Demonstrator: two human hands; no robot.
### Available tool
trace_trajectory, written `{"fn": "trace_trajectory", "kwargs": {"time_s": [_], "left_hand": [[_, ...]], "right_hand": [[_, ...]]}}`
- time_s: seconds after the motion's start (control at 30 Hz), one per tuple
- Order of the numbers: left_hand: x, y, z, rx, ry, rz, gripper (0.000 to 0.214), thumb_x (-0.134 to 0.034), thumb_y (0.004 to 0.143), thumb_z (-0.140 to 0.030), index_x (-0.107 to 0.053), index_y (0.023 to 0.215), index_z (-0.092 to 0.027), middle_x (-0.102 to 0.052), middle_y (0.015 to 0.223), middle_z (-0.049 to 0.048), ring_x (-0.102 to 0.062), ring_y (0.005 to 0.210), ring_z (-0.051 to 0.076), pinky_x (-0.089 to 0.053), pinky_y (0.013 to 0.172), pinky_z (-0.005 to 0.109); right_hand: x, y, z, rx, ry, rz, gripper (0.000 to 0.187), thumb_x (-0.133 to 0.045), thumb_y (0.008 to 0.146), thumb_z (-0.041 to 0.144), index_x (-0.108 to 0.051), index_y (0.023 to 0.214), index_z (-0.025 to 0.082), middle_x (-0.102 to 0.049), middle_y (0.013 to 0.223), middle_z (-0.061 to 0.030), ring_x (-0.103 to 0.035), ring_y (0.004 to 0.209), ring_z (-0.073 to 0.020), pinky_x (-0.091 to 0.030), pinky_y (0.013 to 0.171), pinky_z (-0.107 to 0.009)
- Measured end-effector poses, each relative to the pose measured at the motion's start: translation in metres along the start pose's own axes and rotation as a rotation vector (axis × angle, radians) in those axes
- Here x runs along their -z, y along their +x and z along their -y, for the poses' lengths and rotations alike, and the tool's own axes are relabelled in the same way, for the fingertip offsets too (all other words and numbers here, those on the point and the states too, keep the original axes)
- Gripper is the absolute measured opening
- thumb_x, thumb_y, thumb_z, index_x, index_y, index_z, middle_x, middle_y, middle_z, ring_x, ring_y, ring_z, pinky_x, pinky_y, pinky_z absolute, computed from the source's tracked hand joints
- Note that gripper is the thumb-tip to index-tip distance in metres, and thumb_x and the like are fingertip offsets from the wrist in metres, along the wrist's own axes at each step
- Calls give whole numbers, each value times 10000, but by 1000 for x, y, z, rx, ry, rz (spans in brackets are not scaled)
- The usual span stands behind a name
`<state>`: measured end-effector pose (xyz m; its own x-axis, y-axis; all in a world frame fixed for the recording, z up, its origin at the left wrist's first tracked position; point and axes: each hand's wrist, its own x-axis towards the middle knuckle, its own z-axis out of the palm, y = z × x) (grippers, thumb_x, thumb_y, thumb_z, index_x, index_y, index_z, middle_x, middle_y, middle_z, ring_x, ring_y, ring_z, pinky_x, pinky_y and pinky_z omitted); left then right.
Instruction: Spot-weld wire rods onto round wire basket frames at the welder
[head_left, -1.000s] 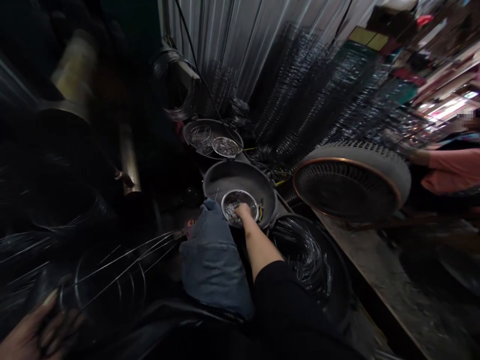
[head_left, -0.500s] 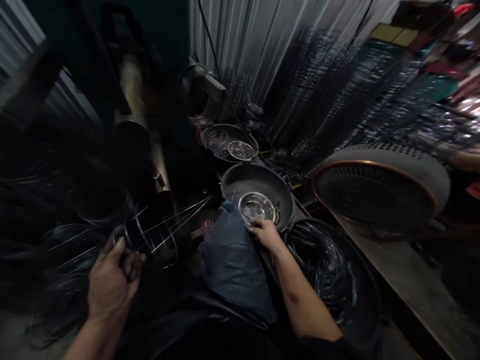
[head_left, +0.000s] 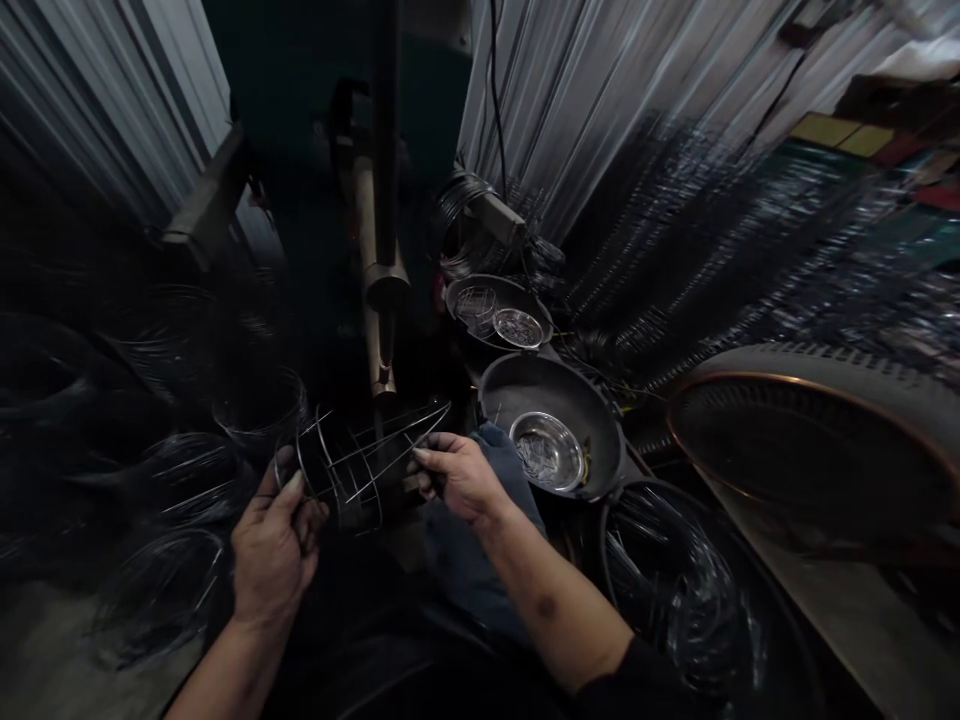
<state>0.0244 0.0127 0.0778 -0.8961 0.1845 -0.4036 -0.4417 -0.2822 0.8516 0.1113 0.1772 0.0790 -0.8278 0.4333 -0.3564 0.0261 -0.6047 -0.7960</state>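
bare left hand (head_left: 274, 545) and right hand (head_left: 457, 475), black right sleeve (head_left: 645, 670), blue-grey denim knee (head_left: 469, 565)

Single head-worn view. Looks forward and steeply down over person's lap. Close range: left hand (head_left: 274, 545) and right hand (head_left: 457, 475) low centre, both gripping wire frame (head_left: 352, 460) between them; forearms enter from bottom edge. Wide lens, edges bent, right side smeared. Top of view reaches corrugated wall (head_left: 600, 100); grey pan (head_left: 525, 385) right of centre, round grille (head_left: 810, 440) far right. Dim light.
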Motion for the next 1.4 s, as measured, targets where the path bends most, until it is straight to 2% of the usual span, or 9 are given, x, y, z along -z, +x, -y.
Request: {"fn": "trace_trajectory", "kwargs": {"time_s": [0.23, 0.47, 0.7, 0.9, 1.07, 1.2, 1.4], "left_hand": [[-4, 15, -1, -18, 66, 3, 600, -766, 618, -312, -622, 1198, -258, -411, 474, -97, -377, 377, 45, -353, 396, 136], [-6, 34, -1, -17, 60, 22, 587, -767, 615, -324, -621, 1180, -255, -341, 452, -116, -312, 363, 33, -351, 401, 131], [-14, 49, -15, 1, 43, 18, 505, -767, 589, -299, -641, 1072, -224, -339, 440, -116, -305, 360, 40, -358, 397, 146], [-20, 59, -26, -41, 108, 107, 332, -734, 653, -300, -604, 940, -195, -330, 395, -113, -279, 336, 48, -351, 387, 159], [-26, 67, -31, -38, 149, 135, 219, -696, 672, -291, -541, 784, -185, -345, 395, -101, -282, 325, 52, -287, 345, 162], [-27, 73, -34, -53, 171, 134, 295, -703, 660, -307, -435, 620, -191, -347, 389, -87, -304, 323, 55, -297, 337, 167], [-32, 72, -50, -24, 233, 139, 245, -680, 679, -279, -463, 612, -186, -354, 386, -70, -321, 310, 65, -279, 318, 165]], "right_hand": [[-6, 12, 0, 14, 69, -15, 328, -846, 511, 309, -600, 646, 140, -630, 556, 1, -490, 389, -73, -346, 342, -180], [-19, 32, -2, 61, 113, -55, 340, -850, 526, 300, -589, 681, 147, -638, 555, -1, -476, 379, -70, -333, 329, -173], [-34, 46, 9, 101, 112, -80, 345, -844, 494, 307, -582, 648, 143, -622, 520, 4, -469, 362, -66, -330, 321, -172], [-39, 54, 16, 136, 86, -87, 314, -819, 519, 305, -567, 634, 156, -617, 515, 16, -472, 368, -69, -341, 333, -185], [-43, 60, 22, 145, 87, -94, 307, -816, 526, 293, -569, 641, 151, -614, 518, 14, -466, 375, -66, -339, 344, -187], [-46, 63, 27, 147, 102, -102, 277, -806, 545, 262, -573, 640, 146, -603, 519, 14, -459, 380, -64, -324, 347, -184], [-49, 66, 28, 115, 129, -120, 227, -775, 577, 223, -568, 636, 153, -606, 529, 9, -451, 401, -66, -307, 347, -179]]}}
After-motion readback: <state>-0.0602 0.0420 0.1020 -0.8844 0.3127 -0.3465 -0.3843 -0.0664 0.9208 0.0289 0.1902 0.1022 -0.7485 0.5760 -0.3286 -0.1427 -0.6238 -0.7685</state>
